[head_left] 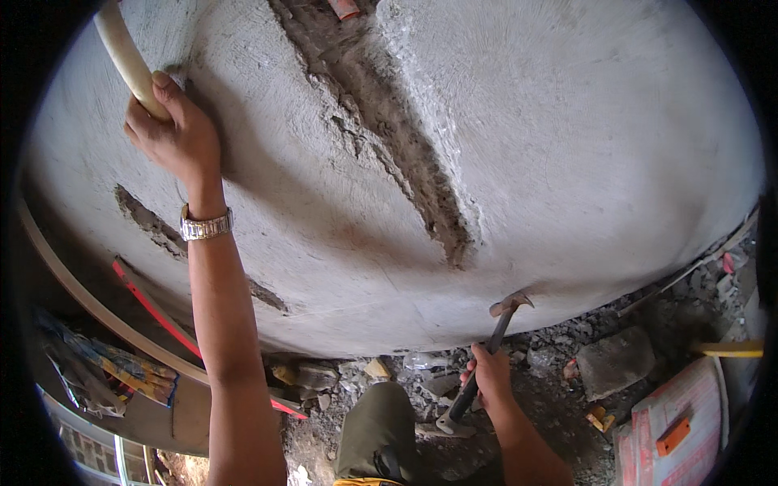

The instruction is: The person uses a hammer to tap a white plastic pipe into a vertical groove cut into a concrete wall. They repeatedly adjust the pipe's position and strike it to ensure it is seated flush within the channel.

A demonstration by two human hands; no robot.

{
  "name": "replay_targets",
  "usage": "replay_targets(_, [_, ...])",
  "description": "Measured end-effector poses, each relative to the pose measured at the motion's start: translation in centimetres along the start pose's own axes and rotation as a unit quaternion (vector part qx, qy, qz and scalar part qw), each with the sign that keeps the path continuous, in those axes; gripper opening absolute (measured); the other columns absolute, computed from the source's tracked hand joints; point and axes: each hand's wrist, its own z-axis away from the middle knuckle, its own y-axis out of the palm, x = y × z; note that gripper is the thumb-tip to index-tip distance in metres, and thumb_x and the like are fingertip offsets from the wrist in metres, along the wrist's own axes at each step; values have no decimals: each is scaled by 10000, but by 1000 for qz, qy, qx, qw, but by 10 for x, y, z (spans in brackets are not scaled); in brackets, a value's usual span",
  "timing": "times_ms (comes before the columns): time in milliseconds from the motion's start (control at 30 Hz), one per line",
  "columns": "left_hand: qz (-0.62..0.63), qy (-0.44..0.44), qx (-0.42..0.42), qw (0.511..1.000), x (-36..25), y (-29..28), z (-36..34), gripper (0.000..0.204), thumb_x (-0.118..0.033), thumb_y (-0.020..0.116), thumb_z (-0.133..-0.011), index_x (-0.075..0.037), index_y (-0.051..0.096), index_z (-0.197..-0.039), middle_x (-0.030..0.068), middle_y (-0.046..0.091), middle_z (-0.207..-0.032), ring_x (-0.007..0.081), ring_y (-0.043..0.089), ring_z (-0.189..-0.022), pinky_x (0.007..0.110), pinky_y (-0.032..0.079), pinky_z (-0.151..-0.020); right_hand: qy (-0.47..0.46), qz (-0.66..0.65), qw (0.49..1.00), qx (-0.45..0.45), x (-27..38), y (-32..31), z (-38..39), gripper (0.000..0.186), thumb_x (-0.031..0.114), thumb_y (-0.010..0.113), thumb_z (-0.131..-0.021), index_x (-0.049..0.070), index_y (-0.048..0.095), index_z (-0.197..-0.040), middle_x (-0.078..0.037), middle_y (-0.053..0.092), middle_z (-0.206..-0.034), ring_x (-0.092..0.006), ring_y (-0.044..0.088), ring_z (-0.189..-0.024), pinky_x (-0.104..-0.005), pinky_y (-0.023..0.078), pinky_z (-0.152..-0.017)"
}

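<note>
My left hand (180,136) is raised against the grey plastered wall (600,138), its fingers wrapped round the lower end of a long cream-coloured bar (121,49) that runs out of view at the upper left. Whether the bar is a pipe or a solid piece I cannot tell. Low on the right, my right hand (491,375) grips a claw hammer (502,327) by its dark handle. The hammer's head points up, close to the foot of the wall. Between my hands, a rough groove (409,154) is cut slantwise into the wall.
An orange-red pipe end (344,8) shows at the groove's top. Smaller gouges (150,220) mark the wall at left, near a red strip (154,306). Rubble (559,344), a concrete block (616,362) and a sack (673,417) bearing an orange object (673,436) lie along the wall's foot.
</note>
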Motion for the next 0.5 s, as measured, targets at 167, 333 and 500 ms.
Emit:
replay_targets(167, [-21, 10, -1, 1000, 0, 0, -2, 540, -473, 589, -1038, 43, 597, -1198, 177, 553, -1047, 282, 559, -902, 439, 469, -811, 12, -1, 1000, 16, 1, -4, -4, 236, 257, 637, -997, 66, 503, -1028, -42, 527, -726, -191, 564, -511, -369, 489, -461])
replay_targets(333, [-22, -15, 7, 1000, 0, -1, 0, 560, -497, 575, -1043, 40, 570, -1199, 158, 538, -1030, 253, 540, -888, 433, 469, -803, 11, 12, 1000, 17, 1, -7, -5, 212, 214, 629, -999, 36, 520, -1035, -38, 526, -731, -168, 541, -517, -344, 511, -465])
replay_targets(500, [28, -79, 16, 996, -2, 1, 1, 567, -505, 573, -1042, 49, 541, -1161, 153, 534, -1006, 223, 530, -890, 436, 458, -777, -9, 39, 999, 13, -10, -11, -9, 195, 176, 635, -991, 9, 537, -1009, -44, 535, -727, -159, 546, -530, -339, 532, -469])
